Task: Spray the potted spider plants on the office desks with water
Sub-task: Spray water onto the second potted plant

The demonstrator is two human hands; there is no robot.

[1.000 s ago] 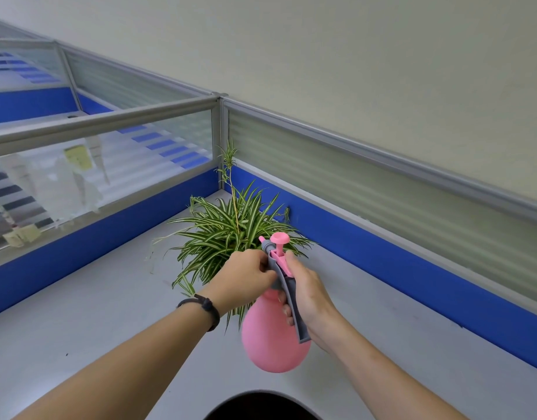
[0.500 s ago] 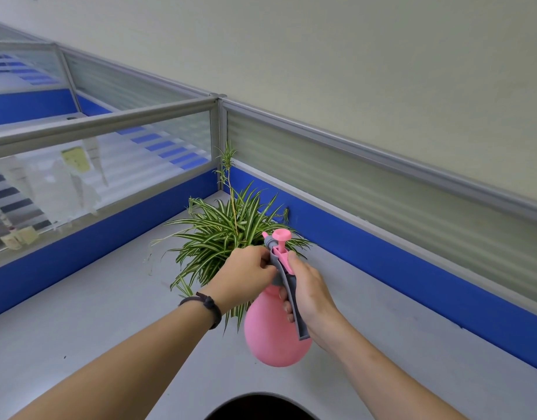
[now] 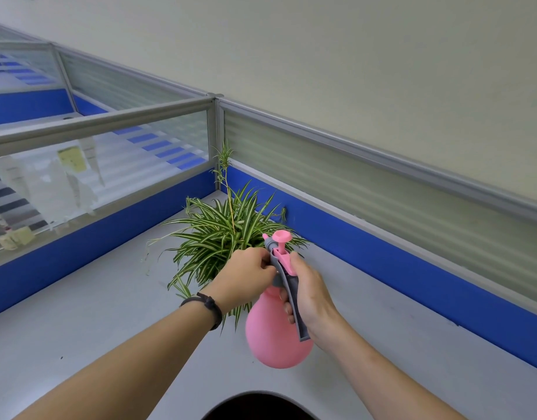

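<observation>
spray bottle [image 3: 277,338] in front of spider plant [image 3: 218,234], which sits in the desk [image 3: 79,322] corner.

A pink spray bottle [image 3: 277,334] is held up over a gray desk [image 3: 79,322]. The right hand [image 3: 311,294] wraps around its gray handle [image 3: 293,298]. The left hand [image 3: 244,278] pinches the top by the nozzle. A spider plant [image 3: 218,234] sits just behind, in the corner by the blue wall [image 3: 382,262].

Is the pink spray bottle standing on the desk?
No, the pink spray bottle is held in the air above the desk, with the right hand gripping its grey handle.
</observation>
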